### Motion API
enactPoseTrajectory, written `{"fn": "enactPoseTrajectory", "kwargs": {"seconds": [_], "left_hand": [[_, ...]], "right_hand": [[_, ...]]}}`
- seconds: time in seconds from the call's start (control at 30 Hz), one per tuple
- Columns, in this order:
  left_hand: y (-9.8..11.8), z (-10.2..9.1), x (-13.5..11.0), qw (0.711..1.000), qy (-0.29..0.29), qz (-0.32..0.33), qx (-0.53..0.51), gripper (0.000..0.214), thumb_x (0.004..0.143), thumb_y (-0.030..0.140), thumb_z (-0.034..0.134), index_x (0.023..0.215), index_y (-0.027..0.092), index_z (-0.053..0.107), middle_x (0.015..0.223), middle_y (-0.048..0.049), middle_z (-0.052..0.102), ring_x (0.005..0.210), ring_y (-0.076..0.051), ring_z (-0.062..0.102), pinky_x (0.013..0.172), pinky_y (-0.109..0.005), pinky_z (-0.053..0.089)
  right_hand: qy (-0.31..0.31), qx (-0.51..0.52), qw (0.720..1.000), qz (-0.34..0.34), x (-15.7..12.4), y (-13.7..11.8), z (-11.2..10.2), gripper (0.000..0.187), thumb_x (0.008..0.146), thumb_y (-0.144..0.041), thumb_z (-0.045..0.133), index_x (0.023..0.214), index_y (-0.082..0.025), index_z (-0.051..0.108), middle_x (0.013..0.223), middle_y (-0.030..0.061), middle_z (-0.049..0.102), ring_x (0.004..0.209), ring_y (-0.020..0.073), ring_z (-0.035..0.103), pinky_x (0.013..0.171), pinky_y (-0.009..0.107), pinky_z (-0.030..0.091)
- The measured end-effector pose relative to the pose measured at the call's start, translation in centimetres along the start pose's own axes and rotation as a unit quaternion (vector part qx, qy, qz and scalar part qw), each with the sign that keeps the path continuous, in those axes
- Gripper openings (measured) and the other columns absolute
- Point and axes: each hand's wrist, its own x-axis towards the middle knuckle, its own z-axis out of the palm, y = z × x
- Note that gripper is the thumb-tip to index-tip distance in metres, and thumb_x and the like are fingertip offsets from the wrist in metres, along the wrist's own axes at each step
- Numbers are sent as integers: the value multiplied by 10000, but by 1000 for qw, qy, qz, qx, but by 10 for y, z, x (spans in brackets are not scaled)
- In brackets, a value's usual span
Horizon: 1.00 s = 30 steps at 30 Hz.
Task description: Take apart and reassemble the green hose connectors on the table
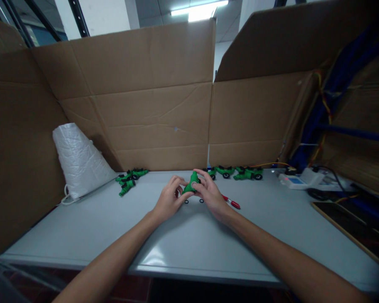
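Between both hands, a little above the table, is a green toy part with a rounded, branching body; its exact kind I cannot make out. My left hand pinches its lower left side with thumb and fingers. On the other side my right hand grips it, thumb across the front and fingers behind. Two small black rings lie just below the hands, a left ring and a right ring. A red marker lies partly behind my right wrist.
Green toy vehicles with black wheels line the back right, and more green toy pieces lie back left beside a white padded bag. Cardboard walls enclose the table. A power strip and a dark board sit right.
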Motion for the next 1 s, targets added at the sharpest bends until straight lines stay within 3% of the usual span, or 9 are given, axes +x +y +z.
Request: {"fn": "enactPoseTrajectory", "kwargs": {"seconds": [0.13,0.33,0.5,0.63,0.7,0.77,0.87,0.93,1.0], "left_hand": [[-1,1,-3,999,4,-20,26,278,984,412,686,1153,220,577,1114,-44,586,795,-137,595,703,-270,499],[6,4,-5,990,109,-35,77,433,998,396,654,1345,231,455,1132,-61,576,876,-175,595,753,-304,511],[11,7,-4,997,30,6,69,841,889,417,794,1572,278,323,1408,-131,499,1091,-242,608,965,-410,543],[9,5,-4,998,-32,12,54,622,970,340,691,1545,306,458,1461,-124,484,1276,-277,588,1112,-436,489],[6,3,-4,998,-39,10,41,570,1005,318,634,1551,311,471,1439,-120,527,1300,-273,581,1135,-437,471],[1,1,-2,999,-22,-1,29,521,1028,307,590,1540,298,493,1392,-118,589,1280,-269,592,1132,-442,465],[-10,1,-1,999,18,-39,15,482,1032,315,584,1507,260,530,1330,-120,651,1202,-266,629,1077,-437,491],[-17,1,-2,997,35,-62,8,481,1024,326,601,1495,243,545,1302,-119,670,1146,-260,648,1023,-420,514],[-22,2,-2,996,48,-72,10,472,1018,334,609,1479,245,563,1281,-111,682,1103,-250,660,985,-403,526]], "right_hand": [[17,-4,1000,2,1,2,-2,621,760,-410,796,1316,-281,552,1028,10,674,940,214,667,827,359,576],[41,-21,999,0,8,3,-10,603,776,-459,775,1303,-261,560,974,10,672,915,220,656,810,365,569],[-25,-112,992,-51,5,9,-9,557,851,-487,734,1328,-242,581,1002,32,688,890,216,657,783,337,538],[-44,-208,974,-80,0,17,-8,581,903,-525,697,1383,-239,540,1063,54,713,934,233,681,852,369,539],[-45,-241,967,-72,-1,15,-10,591,957,-568,616,1426,-232,488,1010,52,717,873,233,689,809,374,550],[-42,-281,957,-66,-4,6,-9,574,1015,-584,510,1458,-225,440,889,30,704,766,233,679,738,372,548],[11,-393,910,-134,-21,-25,5,442,994,-507,601,1347,-245,558,771,14,655,695,247,637,728,389,514],[-34,-421,883,-202,-48,-52,22,195,997,-405,614,1129,-275,677,828,50,677,763,263,648,777,406,505],[-114,-427,861,-250,-85,-77,39,141,1004,-328,586,1020,-301,723,889,71,705,812,266,659,789,415,513]]}}
